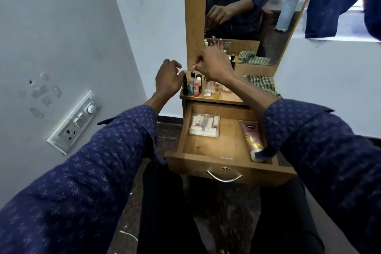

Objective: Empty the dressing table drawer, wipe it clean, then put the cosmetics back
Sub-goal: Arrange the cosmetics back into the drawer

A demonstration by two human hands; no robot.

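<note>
Both hands hover above the cosmetics on the dressing table top. The left hand [168, 77] has loosely curled fingers and holds nothing that shows. The right hand [214, 66] pinches something small and pale — too small to name. Below them stand small bottles [193, 86]; a green checked cloth [261, 84] lies to the right. The near drawer [206, 148] is pulled open and holds a clear box of small tubes [204, 125] at far left, and a pink tube [253, 138] along its right side.
</note>
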